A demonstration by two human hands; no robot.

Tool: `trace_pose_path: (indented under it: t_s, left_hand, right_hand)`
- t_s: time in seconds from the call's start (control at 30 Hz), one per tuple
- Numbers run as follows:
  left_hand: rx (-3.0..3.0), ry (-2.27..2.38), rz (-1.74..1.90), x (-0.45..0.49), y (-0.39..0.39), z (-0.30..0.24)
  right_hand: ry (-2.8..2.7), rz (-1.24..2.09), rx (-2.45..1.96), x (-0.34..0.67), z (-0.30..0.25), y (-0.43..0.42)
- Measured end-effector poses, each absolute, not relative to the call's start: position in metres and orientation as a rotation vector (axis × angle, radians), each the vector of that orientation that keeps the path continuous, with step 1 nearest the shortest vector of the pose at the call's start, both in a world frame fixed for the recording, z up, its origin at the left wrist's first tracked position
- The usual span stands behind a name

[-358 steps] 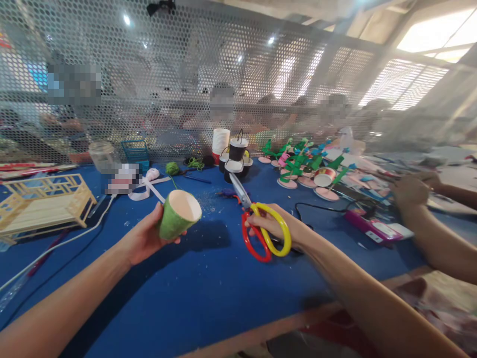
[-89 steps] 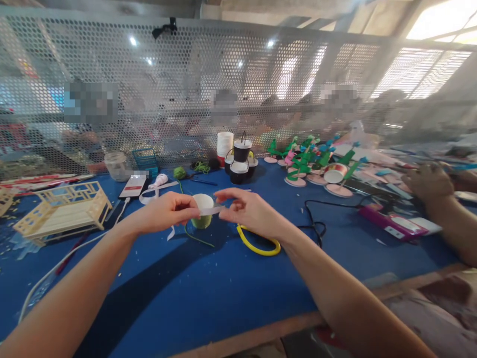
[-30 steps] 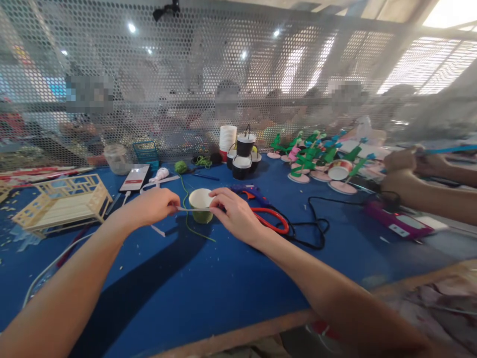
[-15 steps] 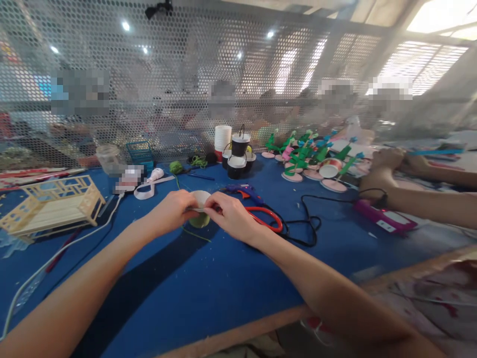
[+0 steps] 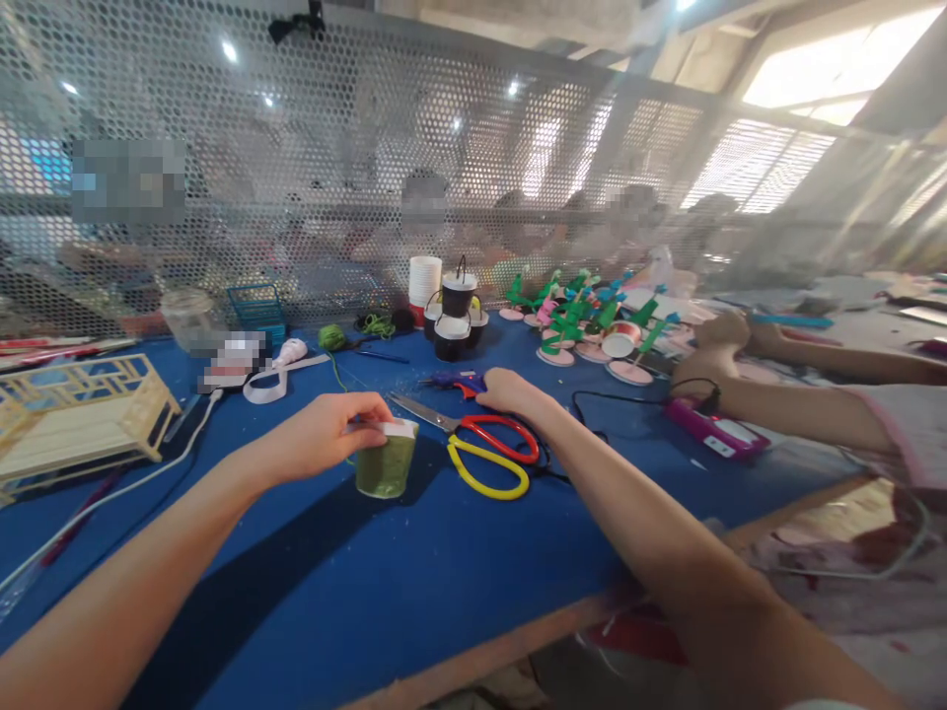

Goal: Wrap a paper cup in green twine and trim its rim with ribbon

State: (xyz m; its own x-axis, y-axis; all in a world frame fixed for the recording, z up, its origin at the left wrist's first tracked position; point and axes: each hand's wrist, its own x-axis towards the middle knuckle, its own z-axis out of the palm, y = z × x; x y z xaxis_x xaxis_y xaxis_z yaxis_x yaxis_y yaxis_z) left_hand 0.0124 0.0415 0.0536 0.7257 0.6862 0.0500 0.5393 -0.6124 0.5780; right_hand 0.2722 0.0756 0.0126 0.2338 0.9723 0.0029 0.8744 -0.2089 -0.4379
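A green-wrapped paper cup [image 5: 386,461] with a white strip round its rim stands on the blue table [image 5: 414,582]. My left hand [image 5: 326,434] grips the cup's rim from the left, fingers curled over the top. My right hand [image 5: 510,391] reaches out past the cup and rests on the blue-purple glue gun [image 5: 453,381]; its fingers are mostly hidden. Scissors [image 5: 480,449] with one red and one yellow handle lie between the cup and my right arm.
A stick-built miniature bed [image 5: 74,414] stands at the left, a phone [image 5: 231,360] and white ribbon [image 5: 277,375] behind. Black cups [image 5: 453,316] and green paper flowers [image 5: 584,320] sit at the back. Another person's arms [image 5: 799,409] work at the right. A perforated screen [image 5: 370,177] closes the far side.
Both hands had pressed the white strip onto the cup's rim. Now the strip sits round the rim, my left hand alone holds the cup, and my right hand has reached to the glue gun.
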Motion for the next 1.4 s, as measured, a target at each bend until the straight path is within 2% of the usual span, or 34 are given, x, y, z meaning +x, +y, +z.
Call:
trace_pose_path:
  t_s: [0.17, 0.47, 0.73, 0.93, 1.13, 1.4]
  left_hand:
    - [2.417, 0.869, 0.637, 0.019, 0.045, 0.035]
    - [2.409, 1.03, 0.742, 0.033, 0.031, 0.015]
    - [2.549, 1.151, 0.269, 0.033, 0.02, 0.031]
    - [2.473, 1.234, 0.397, 0.015, 0.034, 0.025]
    - [1.934, 1.238, 0.643, -0.004, 0.047, 0.009]
    - [1.606, 1.135, 0.737, -0.01, 0.052, 0.011]
  right_hand:
    - [-1.609, 0.454, -2.141, 0.271, 0.0, 0.074]
    - [-1.469, 0.734, -1.675, 0.25, 0.04, 0.046]
    - [-1.465, 0.986, -1.245, 0.238, 0.045, 0.02]
    - [-1.466, 1.022, -1.252, 0.239, 0.048, 0.005]
    - [-1.68, 1.01, -1.25, 0.235, 0.046, -0.006]
    - [-1.71, 0.916, -1.517, 0.23, 0.033, -0.009]
